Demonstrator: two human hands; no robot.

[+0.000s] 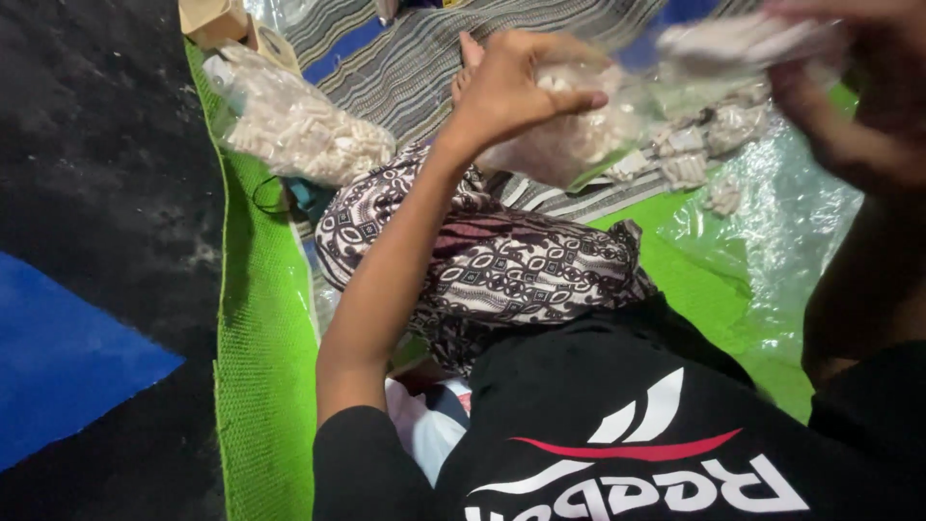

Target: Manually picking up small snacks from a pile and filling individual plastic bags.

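My left hand (511,87) is raised over my lap and grips a clear plastic bag (579,135) filled with small pale pieces. My right hand (849,96), blurred at the upper right, holds a bunch of the same pale pieces (743,39) just above the bag's mouth. A patterned brown-and-white cloth (511,260) covers my folded leg beneath the bag. Several small filled packets (694,154) lie on the mat beyond the bag.
A large clear bag of pale pieces (299,125) rests at the upper left beside a cardboard box (227,24). A green woven mat (260,347) runs under me, with a dark floor (96,174) to its left. Loose clear plastic (791,232) lies at the right.
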